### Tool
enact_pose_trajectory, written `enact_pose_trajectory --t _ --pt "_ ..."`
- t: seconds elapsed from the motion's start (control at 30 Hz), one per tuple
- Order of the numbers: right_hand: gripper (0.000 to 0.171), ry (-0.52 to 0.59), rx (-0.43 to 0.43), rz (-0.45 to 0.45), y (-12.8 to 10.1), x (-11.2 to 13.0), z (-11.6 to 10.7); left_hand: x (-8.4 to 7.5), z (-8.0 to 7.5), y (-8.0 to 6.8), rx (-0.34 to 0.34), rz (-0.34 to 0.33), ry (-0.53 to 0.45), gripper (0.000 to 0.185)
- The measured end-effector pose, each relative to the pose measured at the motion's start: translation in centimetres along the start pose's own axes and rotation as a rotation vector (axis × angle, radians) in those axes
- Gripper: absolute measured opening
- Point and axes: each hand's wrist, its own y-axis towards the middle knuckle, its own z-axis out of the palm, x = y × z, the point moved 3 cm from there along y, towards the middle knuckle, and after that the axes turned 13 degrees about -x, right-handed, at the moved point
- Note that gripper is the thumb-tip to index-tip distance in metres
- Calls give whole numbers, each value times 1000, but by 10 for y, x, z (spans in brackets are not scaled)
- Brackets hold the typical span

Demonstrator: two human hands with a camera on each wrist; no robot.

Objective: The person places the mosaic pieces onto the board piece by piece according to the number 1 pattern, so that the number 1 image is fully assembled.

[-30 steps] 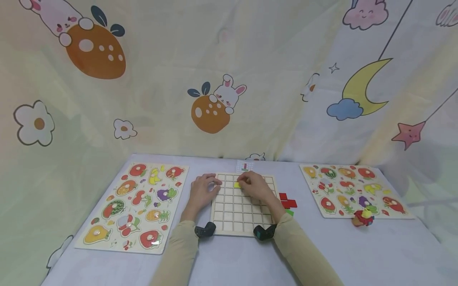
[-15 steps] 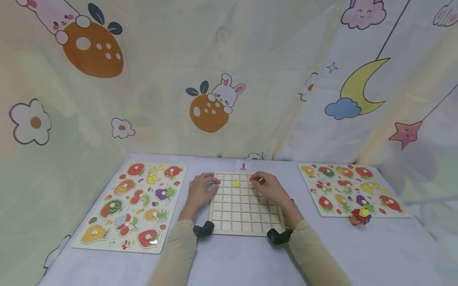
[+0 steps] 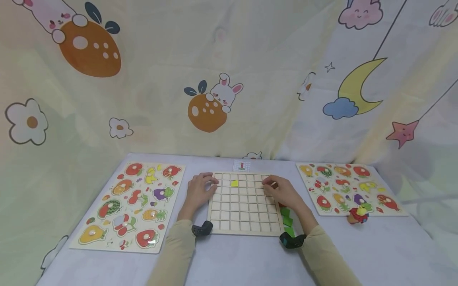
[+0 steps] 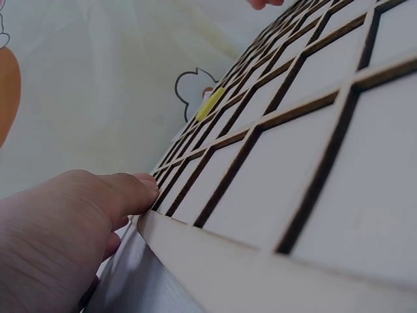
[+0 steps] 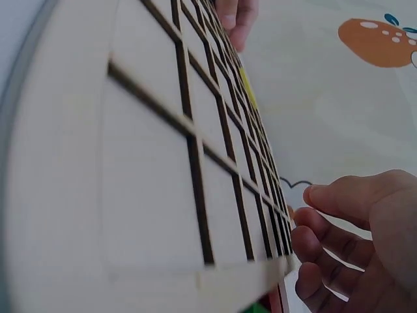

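Observation:
A pale wooden grid board (image 3: 243, 208) lies in the middle of the table. One yellow piece (image 3: 234, 183) sits in a cell near the board's far edge, also seen in the left wrist view as a yellow piece (image 4: 210, 104). My left hand (image 3: 200, 190) rests on the board's far left corner, its fingers (image 4: 124, 192) touching the rim. My right hand (image 3: 282, 192) lies at the board's right edge with loosely curled fingers (image 5: 339, 195) that hold nothing. Green pieces (image 3: 287, 222) lie beside my right forearm, and a red piece (image 3: 282, 205) peeks out under the wrist.
A fruit puzzle board (image 3: 132, 206) lies at the left and a second one (image 3: 350, 188) at the right, with a small red and yellow toy (image 3: 358, 215) at its near edge. A little pattern card (image 3: 241, 165) sits behind the grid. A printed curtain hangs behind the table.
My right hand has let go of the yellow piece and slid right to the board's edge. The piece stays in its cell. The green pieces now show. The left hand has barely moved.

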Motion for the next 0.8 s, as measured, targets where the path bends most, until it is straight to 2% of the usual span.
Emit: enact_pose_trajectory --t 0.2,0.43,0.8 --pt "19 -25 10 21 -6 -15 -10 -1 0 -1 13 1 0 11" --pt "19 -64 32 46 -14 -22 -26 -3 -5 -1 8 -9 -5 11" --pt "21 -119 31 57 -33 -36 -44 -1 0 0 37 -35 -9 12"
